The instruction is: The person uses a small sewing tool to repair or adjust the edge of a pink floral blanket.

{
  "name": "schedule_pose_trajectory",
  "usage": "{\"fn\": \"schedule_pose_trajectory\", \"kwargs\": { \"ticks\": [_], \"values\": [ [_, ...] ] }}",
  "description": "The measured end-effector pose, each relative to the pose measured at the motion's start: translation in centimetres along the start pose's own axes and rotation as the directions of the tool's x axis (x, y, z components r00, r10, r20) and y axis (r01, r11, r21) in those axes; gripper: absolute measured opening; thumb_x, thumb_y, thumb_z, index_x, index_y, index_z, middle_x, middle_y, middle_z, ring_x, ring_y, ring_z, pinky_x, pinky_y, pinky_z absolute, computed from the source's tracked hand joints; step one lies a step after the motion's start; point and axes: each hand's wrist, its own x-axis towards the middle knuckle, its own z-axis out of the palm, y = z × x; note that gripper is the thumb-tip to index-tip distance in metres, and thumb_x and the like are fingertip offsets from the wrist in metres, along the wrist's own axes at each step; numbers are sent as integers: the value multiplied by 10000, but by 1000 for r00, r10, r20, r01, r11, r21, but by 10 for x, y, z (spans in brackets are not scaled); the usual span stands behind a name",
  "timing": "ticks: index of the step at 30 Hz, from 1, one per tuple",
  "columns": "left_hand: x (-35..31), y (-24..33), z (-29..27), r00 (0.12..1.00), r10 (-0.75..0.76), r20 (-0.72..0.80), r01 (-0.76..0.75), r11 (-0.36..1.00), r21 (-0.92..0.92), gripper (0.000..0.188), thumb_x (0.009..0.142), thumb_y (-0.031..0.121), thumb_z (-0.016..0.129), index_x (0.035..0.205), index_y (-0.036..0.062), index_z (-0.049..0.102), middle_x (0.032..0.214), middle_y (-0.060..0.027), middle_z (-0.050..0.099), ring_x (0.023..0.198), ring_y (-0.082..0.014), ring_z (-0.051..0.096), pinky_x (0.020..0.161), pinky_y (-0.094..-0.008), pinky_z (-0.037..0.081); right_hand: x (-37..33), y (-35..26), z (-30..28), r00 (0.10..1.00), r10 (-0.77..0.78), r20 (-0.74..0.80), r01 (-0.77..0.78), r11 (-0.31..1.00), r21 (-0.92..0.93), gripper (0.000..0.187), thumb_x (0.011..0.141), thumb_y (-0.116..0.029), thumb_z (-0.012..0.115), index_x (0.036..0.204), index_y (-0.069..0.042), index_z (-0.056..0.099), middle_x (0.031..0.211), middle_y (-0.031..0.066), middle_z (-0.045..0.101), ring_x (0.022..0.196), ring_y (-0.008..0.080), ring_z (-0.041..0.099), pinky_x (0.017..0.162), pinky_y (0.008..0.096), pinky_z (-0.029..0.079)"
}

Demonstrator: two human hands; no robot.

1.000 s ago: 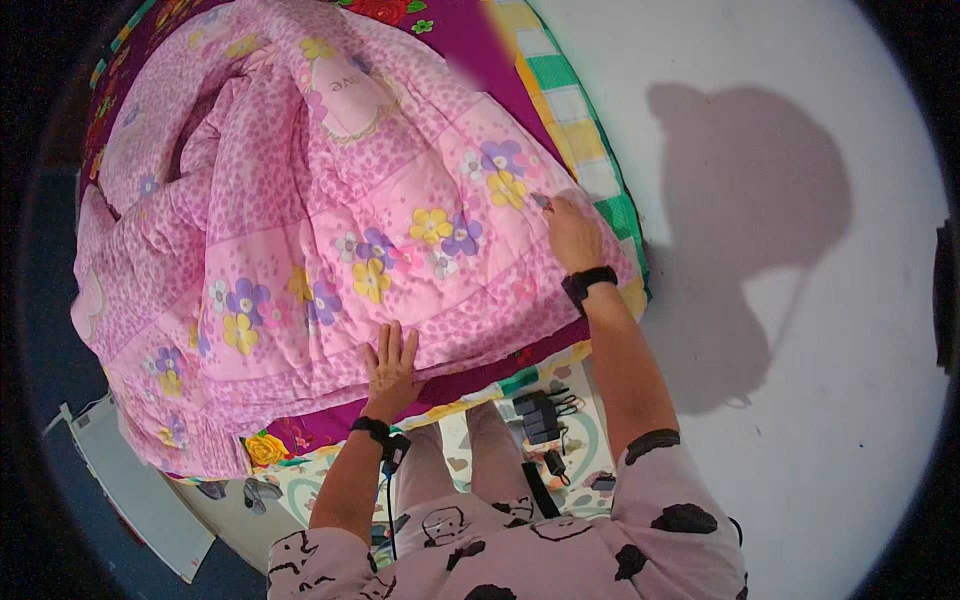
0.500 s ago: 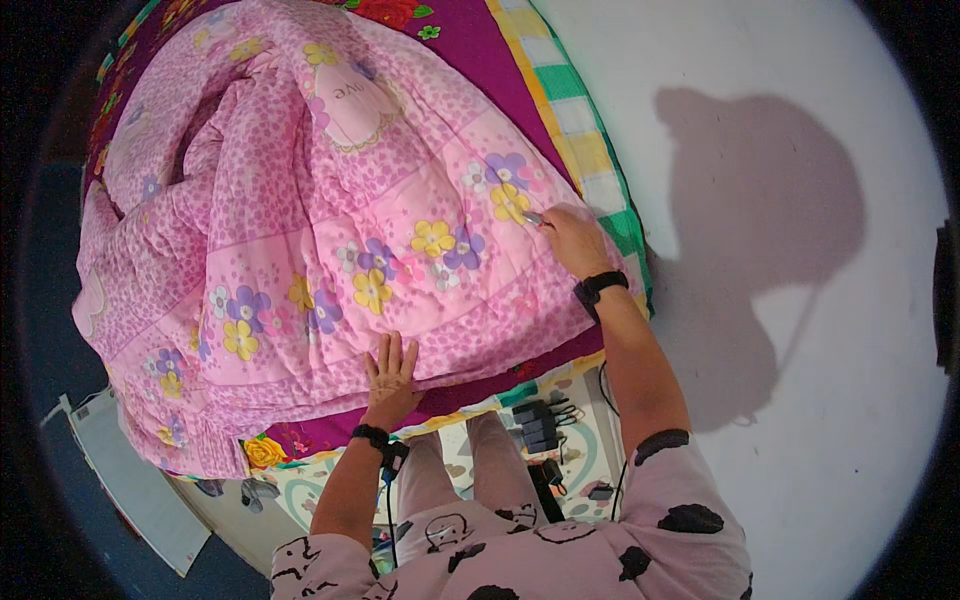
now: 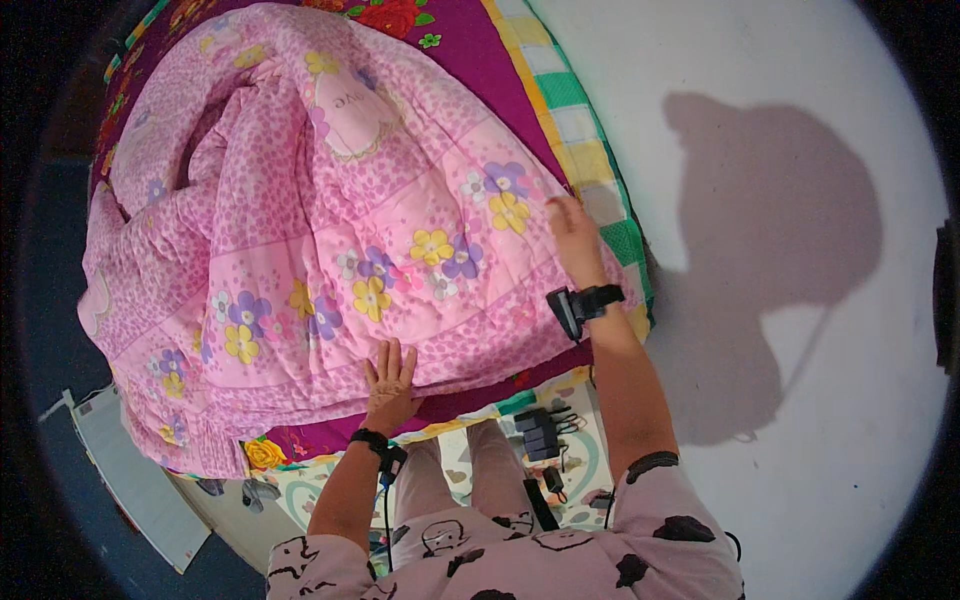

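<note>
A thick pink quilt (image 3: 270, 230) with purple, yellow and white flowers lies bunched in folds on the bed. My left hand (image 3: 390, 388) rests flat on the quilt's near edge, fingers spread. At the quilt's right edge is my right hand (image 3: 577, 240), turned on its side with its fingers curled. Whatever it holds is hidden from view. Each wrist wears a black strap with a small device; the right one's black device (image 3: 567, 314) faces inward.
Under the quilt is a dark magenta flowered sheet (image 3: 480, 80), over a green, yellow and white checked cover (image 3: 570, 120). A white wall (image 3: 740, 50) stands at the right, bearing my shadow. Black adapters and cables (image 3: 541, 436) lie on the patterned floor near my legs. A white panel (image 3: 140, 480) is at lower left.
My right hand has rolled over, bringing the wrist device into view. The small metallic thing at its fingertips no longer shows. My left hand stays in place.
</note>
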Motion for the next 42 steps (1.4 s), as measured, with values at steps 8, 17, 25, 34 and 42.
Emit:
{"fn": "schedule_pose_trajectory", "kwargs": {
  "ticks": [8, 17, 25, 34, 42],
  "values": [
    [1, -3, 7, 999, 17, -40, -16, 1000, 20, 944, 583, 282, 740, 1360, 123, 229, 1425, -202, 133, 1327, -388, 97, 982, -654, 131, 22, -12, 32, 921, -3, 390, 271, 725, -633, 190, 832, -213, 516, 852, -28, 552, 825, 188, 607, 792, 362, 581, 667, 459, 439],
    [2, -2, 4, 999, 15, -30, -16, 1000, -17, 958, 561, 307, 757, 1349, 105, 251, 1408, -216, 181, 1319, -387, 135, 965, -659, 159, 32, 5, 42, 891, -39, 452, 379, 610, -695, 183, 802, -192, 521, 832, -15, 555, 840, 176, 594, 799, 354, 563, 681, 448, 436],
    [2, -3, 6, 1000, 10, -24, -10, 1000, -13, 952, 560, 321, 765, 1342, 113, 265, 1405, -215, 189, 1317, -382, 144, 964, -662, 161, 42, 0, 31, 800, -175, 574, 535, 641, -550, 216, 796, -193, 524, 835, 14, 572, 857, 206, 597, 779, 375, 570, 712, 448, 442],
    [2, -5, 12, 1000, 3, -19, -2, 999, 47, 959, 561, 336, 755, 1349, 123, 250, 1412, -214, 165, 1323, -382, 117, 976, -659, 134, 40, 1, 26, 878, -30, 477, 210, 921, -327, 189, 817, -136, 523, 936, 11, 527, 895, 218, 579, 890, 386, 537, 753, 428, 430],
    [4, -3, 7, 998, -13, 55, 12, 1000, 4, 973, 557, 341, 759, 1351, 120, 242, 1419, -218, 138, 1328, -387, 86, 982, -656, 114, 43, 20, 37, 953, 106, 285, -155, 976, 155, 283, 865, -210, 522, 1040, 13, 521, 866, 118, 582, 791, 219, 558, 706, 328, 446]
  ]
}}
